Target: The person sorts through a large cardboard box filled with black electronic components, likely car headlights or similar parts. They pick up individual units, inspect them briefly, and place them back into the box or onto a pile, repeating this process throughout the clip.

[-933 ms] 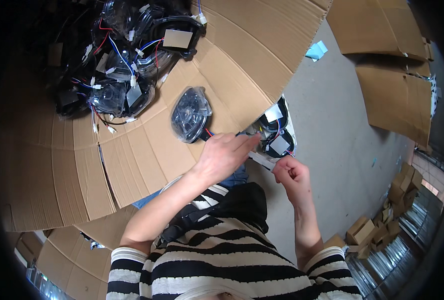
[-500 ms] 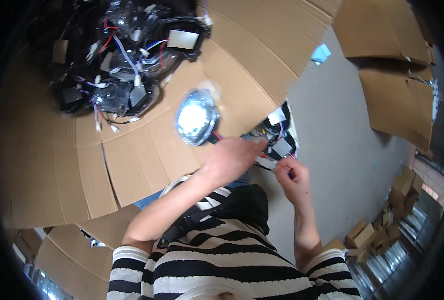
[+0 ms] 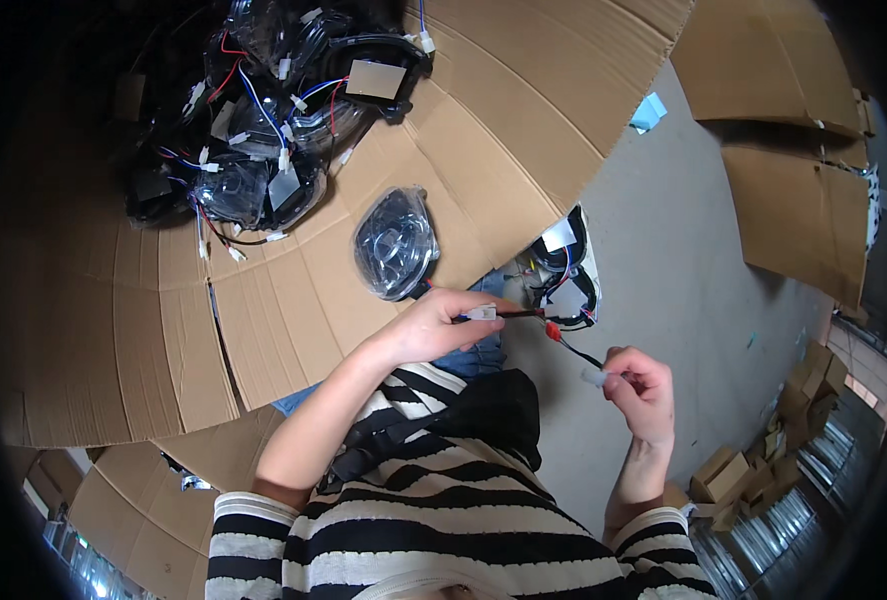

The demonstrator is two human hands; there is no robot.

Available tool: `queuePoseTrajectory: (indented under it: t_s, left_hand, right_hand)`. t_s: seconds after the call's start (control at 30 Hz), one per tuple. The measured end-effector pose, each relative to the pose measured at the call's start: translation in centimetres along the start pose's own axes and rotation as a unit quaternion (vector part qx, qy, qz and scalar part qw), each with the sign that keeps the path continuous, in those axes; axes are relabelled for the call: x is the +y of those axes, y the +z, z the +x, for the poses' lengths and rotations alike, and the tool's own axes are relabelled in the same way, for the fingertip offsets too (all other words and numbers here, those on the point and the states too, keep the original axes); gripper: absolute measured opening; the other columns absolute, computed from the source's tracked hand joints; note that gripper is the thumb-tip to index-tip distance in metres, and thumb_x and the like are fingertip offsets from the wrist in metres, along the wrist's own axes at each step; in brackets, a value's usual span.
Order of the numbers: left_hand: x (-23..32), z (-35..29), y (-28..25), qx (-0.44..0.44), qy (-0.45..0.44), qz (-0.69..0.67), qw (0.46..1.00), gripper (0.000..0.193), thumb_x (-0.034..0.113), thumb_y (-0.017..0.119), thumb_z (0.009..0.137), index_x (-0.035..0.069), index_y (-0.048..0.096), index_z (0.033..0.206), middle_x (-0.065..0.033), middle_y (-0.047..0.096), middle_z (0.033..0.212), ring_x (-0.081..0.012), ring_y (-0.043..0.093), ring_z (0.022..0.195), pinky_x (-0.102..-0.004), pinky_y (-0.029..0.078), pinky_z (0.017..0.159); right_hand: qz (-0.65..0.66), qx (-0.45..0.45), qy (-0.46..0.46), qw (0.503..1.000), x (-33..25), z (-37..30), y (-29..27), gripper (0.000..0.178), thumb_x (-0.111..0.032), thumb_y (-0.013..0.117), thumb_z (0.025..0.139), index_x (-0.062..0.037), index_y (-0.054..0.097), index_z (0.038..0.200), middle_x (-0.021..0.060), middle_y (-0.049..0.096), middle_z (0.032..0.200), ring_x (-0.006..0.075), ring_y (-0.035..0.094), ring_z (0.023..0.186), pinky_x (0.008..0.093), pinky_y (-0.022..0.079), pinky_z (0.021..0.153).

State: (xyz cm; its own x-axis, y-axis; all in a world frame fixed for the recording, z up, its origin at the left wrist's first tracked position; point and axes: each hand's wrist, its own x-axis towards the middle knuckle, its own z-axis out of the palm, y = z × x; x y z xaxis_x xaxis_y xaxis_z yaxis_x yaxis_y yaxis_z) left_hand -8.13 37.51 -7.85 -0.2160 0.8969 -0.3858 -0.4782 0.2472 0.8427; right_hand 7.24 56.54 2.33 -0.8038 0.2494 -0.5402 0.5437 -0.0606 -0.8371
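A clear-lensed headlamp (image 3: 396,245), unlit, lies on the cardboard just beyond my left hand (image 3: 432,325). That hand's fingers are closed on a white plug connector (image 3: 482,313), with a dark wire leading right from it. Farther right and nearer my body, my right hand (image 3: 646,398) pinches a whitish, translucent connector (image 3: 594,376) between thumb and fingers. A dark lead with a red piece (image 3: 553,331) runs from that connector up toward the wire by my left hand. The two connectors are apart.
Several black lamp units with wires and white plugs are heaped (image 3: 254,130) on the cardboard (image 3: 504,150) at the far left. More black units (image 3: 569,270) sit below its right edge. Opened cartons (image 3: 794,220) stand on the grey floor (image 3: 654,270) to the right.
The headlamp was shining brightly and is now dark. My right hand has moved right and toward my body with its connector. My left hand has shifted slightly left and nearer.
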Motion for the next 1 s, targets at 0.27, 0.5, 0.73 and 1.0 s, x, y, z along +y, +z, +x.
queuePoseTrajectory:
  t_s: [0.27,0.5,0.73,1.0]
  left_hand:
    - [-0.8,-1.7,-0.5,-0.010,0.010,-0.048,0.999,0.017,0.006,0.053,0.081,0.001,0.061,0.095,-0.0027,0.057,0.072,-0.0078,0.050,0.064,-0.0213,0.039,0.058]
    - [-0.9,-1.7,-1.0,-0.041,0.092,0.020,0.995,0.017,0.011,0.052,0.083,0.003,0.061,0.094,-0.0035,0.058,0.079,-0.0095,0.050,0.070,-0.0234,0.039,0.064]
    - [-0.4,-1.4,-0.4,0.001,0.122,0.087,0.989,0.015,0.004,0.059,0.075,0.004,0.064,0.089,-0.0024,0.055,0.067,-0.0125,0.046,0.064,-0.0258,0.035,0.061]
    - [-1.0,-1.6,-0.2,0.085,0.162,0.196,0.963,0.017,0.003,0.063,0.068,0.007,0.065,0.085,-0.0008,0.055,0.069,-0.0141,0.046,0.066,-0.0274,0.033,0.070]
  right_hand:
    - [-0.003,-0.033,0.016,0.999,0.2,1.2,1.1,0.005,0.003,0.052,0.075,-0.0003,0.055,0.078,-0.0006,0.053,0.069,0.0039,0.045,0.063,0.0180,0.035,0.054]
    - [0.055,-0.044,0.024,0.997,0.4,1.8,1.3,0.004,0.003,0.052,0.077,0.0007,0.055,0.079,-0.0029,0.052,0.069,0.0006,0.044,0.062,0.0145,0.033,0.052]
    - [0.064,-0.021,0.061,0.996,1.1,1.5,1.0,0.005,0.002,0.051,0.079,-0.0008,0.055,0.078,-0.0042,0.051,0.069,-0.0004,0.042,0.060,0.0144,0.032,0.051]
    - [0.123,-0.028,0.093,0.988,1.7,1.8,1.3,0.005,-0.001,0.050,0.079,-0.0012,0.054,0.077,-0.0037,0.050,0.067,0.0008,0.043,0.060,0.0152,0.033,0.052]
